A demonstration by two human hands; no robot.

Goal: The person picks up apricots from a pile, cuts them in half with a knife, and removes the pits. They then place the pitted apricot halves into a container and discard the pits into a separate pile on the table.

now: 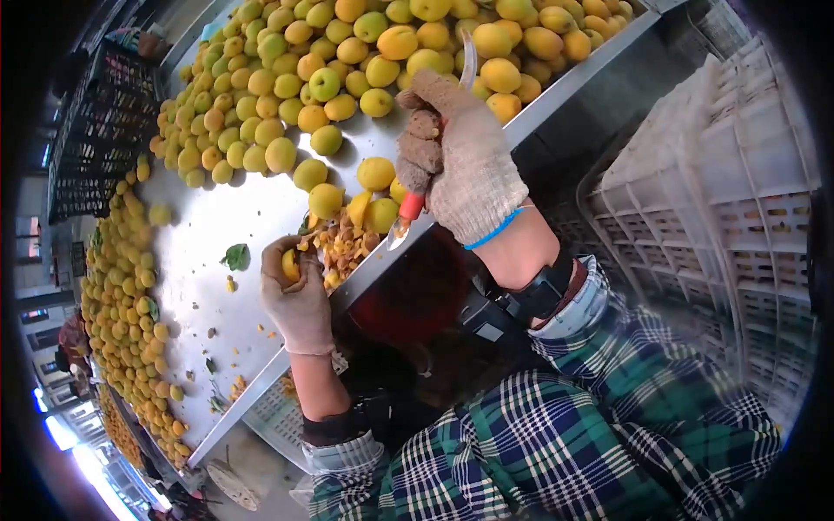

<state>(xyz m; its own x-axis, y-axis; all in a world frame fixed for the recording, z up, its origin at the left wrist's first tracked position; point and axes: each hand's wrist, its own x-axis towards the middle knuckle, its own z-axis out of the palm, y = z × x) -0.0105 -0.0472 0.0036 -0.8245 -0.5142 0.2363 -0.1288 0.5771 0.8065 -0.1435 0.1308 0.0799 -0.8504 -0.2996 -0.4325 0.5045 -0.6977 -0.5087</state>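
Note:
My right hand (465, 156), in a stained knit glove, is wrapped round a tool with a red handle (412, 206). A curved blade (469, 59) sticks out above the fist and a small metal scoop tip (397, 235) below it. My left hand (295, 300), gloved too, has its fingers curled round a yellow fruit piece (290, 266) over the metal table's near edge. Between the hands lies a heap of pits and fruit scraps (344, 247), with whole yellow fruits (325, 201) just behind it.
Many yellow-green fruits (287, 85) cover the back of the metal table (200, 252), and more (126, 304) lie along its left side. White crates (695, 191) stand at right, a black crate (100, 130) at upper left. A green leaf (234, 256) lies on the metal.

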